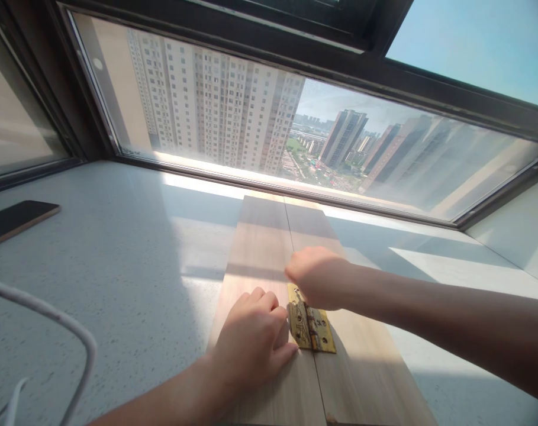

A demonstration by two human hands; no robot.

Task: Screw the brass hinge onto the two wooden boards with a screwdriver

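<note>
A worn brass-coloured hinge (313, 331) lies flat across the seam between two pale wooden boards (260, 236) (361, 367). Its leaves show several screw holes and dark stains. My left hand (255, 331) rests on the left board with curled fingers, its thumb and fingertips against the hinge's left edge. Over the upper part of the hinge, my right hand (319, 277) is closed in a fist, reaching in from the right. Whatever it may hold is hidden behind the fingers, and the hand covers the hinge's upper right portion.
The boards lie on a white speckled sill (135, 266) that ends at a dark-framed window (269, 186). A phone (20, 219) lies at the far left. Below it, a white cable (73, 325) curves in. A white wall (512, 216) stands on the right.
</note>
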